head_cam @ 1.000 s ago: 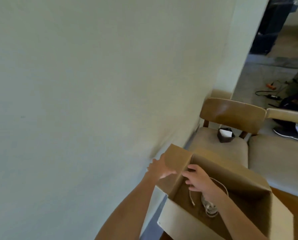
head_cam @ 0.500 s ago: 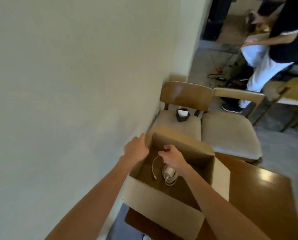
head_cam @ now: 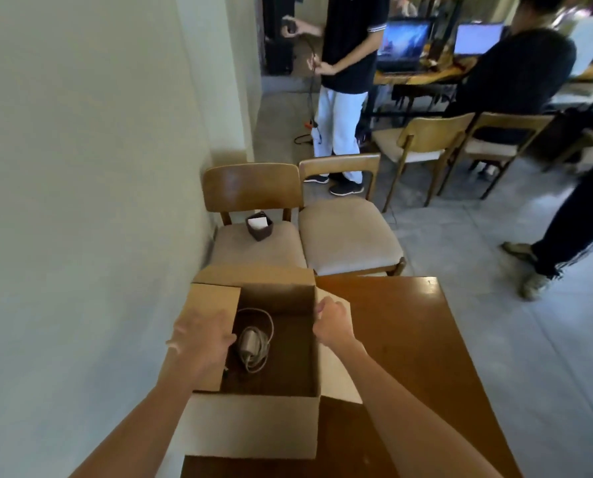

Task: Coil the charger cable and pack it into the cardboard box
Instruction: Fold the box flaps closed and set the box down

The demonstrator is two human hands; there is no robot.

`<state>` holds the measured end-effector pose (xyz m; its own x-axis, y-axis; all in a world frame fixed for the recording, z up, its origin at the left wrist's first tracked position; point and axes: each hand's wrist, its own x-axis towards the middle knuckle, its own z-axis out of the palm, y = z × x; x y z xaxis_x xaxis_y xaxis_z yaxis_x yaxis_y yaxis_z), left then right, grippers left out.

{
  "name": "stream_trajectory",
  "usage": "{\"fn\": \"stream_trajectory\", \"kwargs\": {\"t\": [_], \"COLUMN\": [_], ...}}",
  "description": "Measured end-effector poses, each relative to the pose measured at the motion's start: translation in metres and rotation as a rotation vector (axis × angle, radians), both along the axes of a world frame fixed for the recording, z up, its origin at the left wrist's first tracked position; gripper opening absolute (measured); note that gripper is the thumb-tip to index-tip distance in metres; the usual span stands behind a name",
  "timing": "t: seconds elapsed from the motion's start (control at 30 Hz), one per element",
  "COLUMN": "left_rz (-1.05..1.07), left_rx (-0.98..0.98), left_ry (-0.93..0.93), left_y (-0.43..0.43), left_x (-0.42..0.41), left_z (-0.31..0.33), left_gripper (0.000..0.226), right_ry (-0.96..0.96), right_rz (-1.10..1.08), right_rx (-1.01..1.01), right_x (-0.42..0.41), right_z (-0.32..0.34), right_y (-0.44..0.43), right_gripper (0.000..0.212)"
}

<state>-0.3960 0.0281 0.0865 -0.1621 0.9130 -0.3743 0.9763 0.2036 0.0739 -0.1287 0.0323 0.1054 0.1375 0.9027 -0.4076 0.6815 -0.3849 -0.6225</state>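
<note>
The open cardboard box stands on the brown wooden table by the wall. Inside it lies the white charger with its cable coiled on the box bottom, touched by neither hand. My left hand presses flat on the box's left flap, which is folded inward over the opening. My right hand grips the upper edge of the right flap, fingers curled around it.
Two wooden chairs with beige seats stand beyond the table; a small dark holder with white paper sits on the left one. The wall runs along the left. Several people stand or sit farther back near a desk with laptops.
My right hand has left the charger inside the box and taken the right flap. My left hand has folded the left flap inward. The view has tilted up toward the room.
</note>
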Motion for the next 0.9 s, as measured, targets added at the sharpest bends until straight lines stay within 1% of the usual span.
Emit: {"fn": "stream_trajectory", "kwargs": {"t": [0.07,0.1,0.2,0.27,0.33,0.43,0.47,0.5,0.53,0.57,0.6,0.63,0.67,0.7,0.73,0.77,0.83,0.9], "left_rz": [0.092,0.092,-0.010,-0.028,-0.009,0.017,0.024,0.035,0.049,0.067,0.085,0.098,0.106,0.107,0.105,0.108,0.115,0.111], "left_rx": [0.050,0.068,0.046,0.055,0.038,-0.025,-0.032,-0.037,-0.041,-0.042,-0.038,-0.037,-0.031,-0.021,-0.012,-0.005,0.002,0.013], "left_ry": [-0.075,-0.093,-0.028,0.012,0.014,-0.025,-0.045,-0.062,-0.070,-0.066,-0.063,-0.060,-0.057,-0.056,-0.055,-0.058,-0.088,-0.109], "left_y": [0.006,0.008,0.003,0.001,0.002,0.007,0.009,0.011,0.012,0.012,0.012,0.010,0.008,0.005,0.003,0.001,-0.001,-0.002], "left_x": [-0.012,-0.014,-0.012,-0.008,-0.006,-0.005,-0.006,-0.007,-0.006,-0.006,-0.003,0.000,0.002,0.003,0.005,0.004,0.005,0.004], "left_z": [-0.006,-0.009,-0.009,-0.009,-0.008,-0.005,-0.005,-0.002,0.002,0.005,0.006,0.008,0.009,0.010,0.009,0.009,0.009,0.009], "left_gripper": [0.031,0.029,0.050,0.058,0.062,0.066,0.067,0.067,0.066,0.067,0.068,0.069,0.072,0.073,0.074,0.074,0.074,0.070], "right_ry": [0.073,0.102,0.161,0.263,0.348,0.400,0.393,0.347,0.259,0.135,-0.005,-0.136,-0.235,-0.294,-0.330,-0.344,-0.285,-0.147], "right_rz": [-0.111,-0.176,-0.274,-0.304,-0.309,-0.314,-0.341,-0.367,-0.373,-0.355,-0.330,-0.304,-0.273,-0.234,-0.185,-0.127,-0.009,0.102], "right_rx": [-0.066,-0.104,-0.248,-0.322,-0.364,-0.396,-0.391,-0.374,-0.351,-0.320,-0.273,-0.204,-0.113,-0.020,0.058,0.119,0.168,0.141], "right_x": [0.009,0.016,0.034,0.041,0.042,0.043,0.043,0.042,0.043,0.043,0.044,0.044,0.044,0.042,0.037,0.029,0.009,-0.016], "right_z": [-0.005,-0.007,-0.019,-0.028,-0.030,-0.035,-0.034,-0.031,-0.025,-0.015,-0.004,0.008,0.020,0.031,0.039,0.046,0.053,0.050], "right_y": [-0.002,-0.004,-0.005,-0.006,-0.008,-0.011,-0.013,-0.013,-0.013,-0.013,-0.013,-0.012,-0.011,-0.008,-0.006,-0.003,0.003,0.009], "right_gripper": [0.048,0.062,0.106,0.127,0.136,0.142,0.147,0.153,0.156,0.153,0.143,0.128,0.108,0.085,0.065,0.053,0.048,0.054]}}
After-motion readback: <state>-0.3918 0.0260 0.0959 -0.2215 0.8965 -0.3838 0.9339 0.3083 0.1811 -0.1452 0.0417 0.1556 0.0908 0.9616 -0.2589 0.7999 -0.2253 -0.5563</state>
